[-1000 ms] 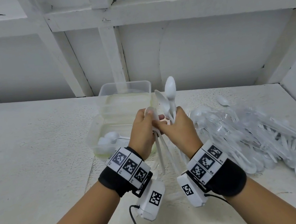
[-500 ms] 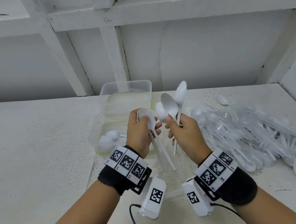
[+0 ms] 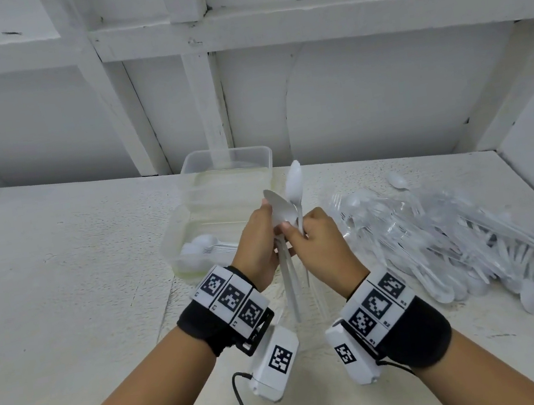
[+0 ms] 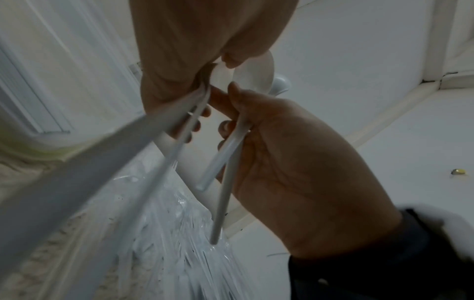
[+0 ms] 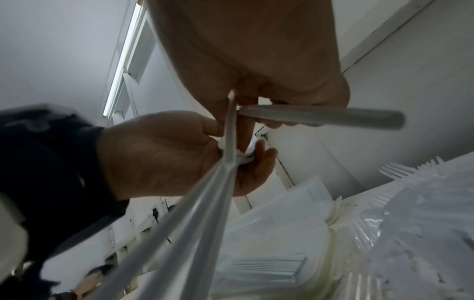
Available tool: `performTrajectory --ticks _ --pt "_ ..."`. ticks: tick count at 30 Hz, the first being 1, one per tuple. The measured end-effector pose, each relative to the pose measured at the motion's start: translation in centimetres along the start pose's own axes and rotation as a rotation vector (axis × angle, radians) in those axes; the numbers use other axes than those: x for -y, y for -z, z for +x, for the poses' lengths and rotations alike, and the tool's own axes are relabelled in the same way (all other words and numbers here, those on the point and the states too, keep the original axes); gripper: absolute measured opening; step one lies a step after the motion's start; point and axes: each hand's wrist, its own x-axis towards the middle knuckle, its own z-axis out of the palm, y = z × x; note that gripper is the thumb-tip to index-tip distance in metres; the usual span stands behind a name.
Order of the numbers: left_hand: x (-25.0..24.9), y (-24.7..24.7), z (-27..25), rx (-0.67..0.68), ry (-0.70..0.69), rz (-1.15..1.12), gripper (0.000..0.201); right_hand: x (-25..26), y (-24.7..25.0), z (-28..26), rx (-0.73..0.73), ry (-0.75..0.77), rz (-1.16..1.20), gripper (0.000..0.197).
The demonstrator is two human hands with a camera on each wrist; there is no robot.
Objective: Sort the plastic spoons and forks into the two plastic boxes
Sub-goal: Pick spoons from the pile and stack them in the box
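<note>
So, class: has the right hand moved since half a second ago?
Yes. The right hand has moved left, toward the clear boxes, closing the gap to meet the left hand and its spoons.

White spoons [image 3: 287,199] look like smooth matt plastic; the boxes [image 3: 230,173] are clear, glossy plastic; the bench [image 3: 60,268] at left is rough, painted white; wristbands [image 3: 416,332] are black cloth.

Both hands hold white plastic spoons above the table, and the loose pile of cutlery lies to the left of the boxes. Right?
Not quite. Left hand and right hand do hold spoons, but the head view shows the pile lying right of the boxes.
</note>
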Motion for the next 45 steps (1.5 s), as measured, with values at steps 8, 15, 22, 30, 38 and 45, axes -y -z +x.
performTrajectory --ticks 8,15,22,30,38,45 --pt "0.5 0.5 -0.1 -0.096 -0.048 0.039 0.025 0.5 1.0 -1.1 0.082 -0.01 0.139 0.029" --pt "0.2 0.9 -0.1 -0.106 -0.036 0.02 0.027 0.2 1.0 -2.0 0.107 -0.079 0.228 0.024" --pt "0.3 0.8 -0.7 -0.051 -0.061 -0.028 0.03 0.1 0.3 -1.4 0.046 -0.135 0.283 0.024" --pt "0.9 0.8 -0.9 -0.088 -0.145 -0.023 0.013 0.9 0.0 -2.1 0.073 -0.116 0.256 0.033" --pt "0.4 1.7 -0.6 -0.152 -0.16 -0.083 0.023 0.3 1.1 -2.6 -0.091 0.108 -0.167 0.032" --pt "0.2 1.2 -0.1 -0.14 -0.12 -0.034 0.03 0.5 -0.2 -3.3 -0.017 0.165 -0.016 0.028"
